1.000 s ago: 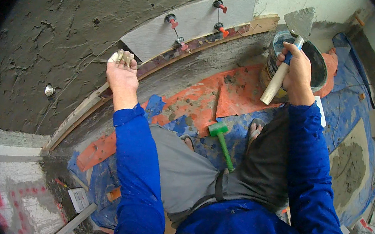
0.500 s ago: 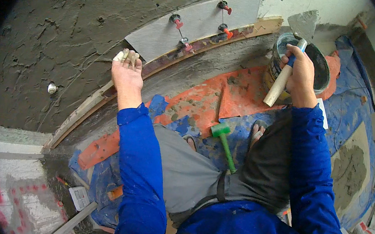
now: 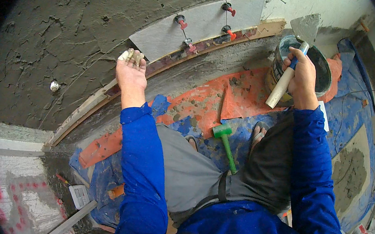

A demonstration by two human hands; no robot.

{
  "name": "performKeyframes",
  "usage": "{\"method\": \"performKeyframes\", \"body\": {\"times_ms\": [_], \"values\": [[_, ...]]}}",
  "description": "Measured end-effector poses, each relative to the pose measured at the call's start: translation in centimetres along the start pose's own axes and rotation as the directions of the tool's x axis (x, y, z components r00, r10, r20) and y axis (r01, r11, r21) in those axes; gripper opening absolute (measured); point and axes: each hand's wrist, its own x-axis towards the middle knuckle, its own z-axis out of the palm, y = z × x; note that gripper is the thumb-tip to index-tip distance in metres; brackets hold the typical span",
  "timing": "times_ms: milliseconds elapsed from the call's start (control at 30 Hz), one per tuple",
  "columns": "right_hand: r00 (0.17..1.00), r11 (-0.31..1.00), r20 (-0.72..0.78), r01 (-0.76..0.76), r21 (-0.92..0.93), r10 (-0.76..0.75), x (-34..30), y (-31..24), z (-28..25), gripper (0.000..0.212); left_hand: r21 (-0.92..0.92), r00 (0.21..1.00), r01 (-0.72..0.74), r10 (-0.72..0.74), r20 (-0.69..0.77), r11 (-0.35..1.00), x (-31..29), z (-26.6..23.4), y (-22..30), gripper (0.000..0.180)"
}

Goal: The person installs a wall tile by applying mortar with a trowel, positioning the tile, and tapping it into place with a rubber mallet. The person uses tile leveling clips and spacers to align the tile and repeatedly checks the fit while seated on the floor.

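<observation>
My right hand [image 3: 303,79] is wrapped around the handle of a pointing trowel [image 3: 279,87]. Its handle is pale with a blue band, and its mortar-smeared blade points away from me, over a bucket [image 3: 325,82]. My left hand [image 3: 131,74] is raised, palm up, with fingers loosely bent and apart; some carry whitish coverings or residue. They are at the lower left corner of a grey tile [image 3: 159,40] on the mortared wall; whether they touch it I cannot tell. Red tile leveling clips [image 3: 180,22] stand along the tile's edges.
A curved wooden strip [image 3: 81,114] runs under the tile. Wet mortar [image 3: 69,15] coats the wall, where a small white fitting [image 3: 54,86] sticks out. A green mallet [image 3: 225,146] lies between my feet on blue sheeting [image 3: 341,109]. At right is a mortar-smeared board [image 3: 354,159].
The view has shifted slightly, so the wall, tile and bucket appear a little farther right. Both hands keep nearly the same pose, the trowel still in the right one.
</observation>
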Motion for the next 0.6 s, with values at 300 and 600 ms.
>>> {"method": "performKeyframes", "body": {"times_ms": [300, 600], "values": [[0.992, 0.973, -0.123, 0.01, -0.231, -0.04, 0.9, 0.4, -0.8, 0.024, 0.159, 0.91, -0.253, 0.179, 0.373, 0.954, 4.0, -4.0, -1.2, 0.027], [0.885, 0.78, -0.442, 0.378, 0.498, -0.147, 1.9, -3.9, -8.4, 0.014, 0.106, 0.98, -0.062, 0.041, 0.193, 0.992, 5.7, -4.4, 1.1, 0.048]]}}
